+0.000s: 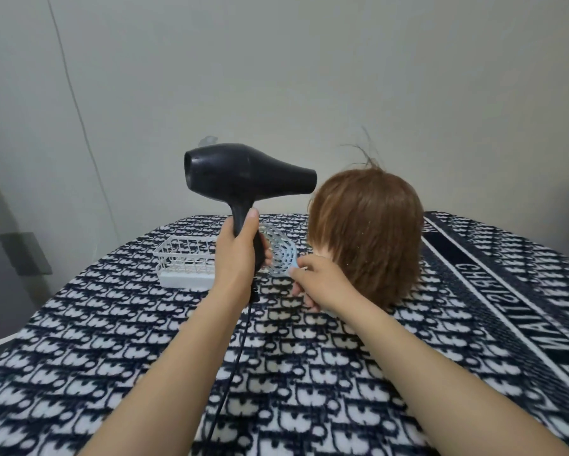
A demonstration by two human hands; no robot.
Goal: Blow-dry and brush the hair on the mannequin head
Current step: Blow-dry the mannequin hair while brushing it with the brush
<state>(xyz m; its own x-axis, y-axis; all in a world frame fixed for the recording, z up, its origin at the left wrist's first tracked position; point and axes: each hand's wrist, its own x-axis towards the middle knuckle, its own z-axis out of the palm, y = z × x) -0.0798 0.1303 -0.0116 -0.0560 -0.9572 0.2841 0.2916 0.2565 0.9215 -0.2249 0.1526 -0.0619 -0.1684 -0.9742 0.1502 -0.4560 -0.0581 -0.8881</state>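
Desk (79,373), patterned cover. Mannequin head (367,238), brown hair, upright just right of our right hand. Hair dryer (240,174), black, our left hand (235,258) wrapped round its handle, nozzle aimed at the hair. White basket (186,261), beyond our left hand. Blue brush (281,255), gripped in our right hand (322,284), between dryer handle and hair.

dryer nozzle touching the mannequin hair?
Cannot tell. In the head view the hair dryer nozzle tip meets the outline of the mannequin hair with no visible gap, but depth is unclear from this single angle.
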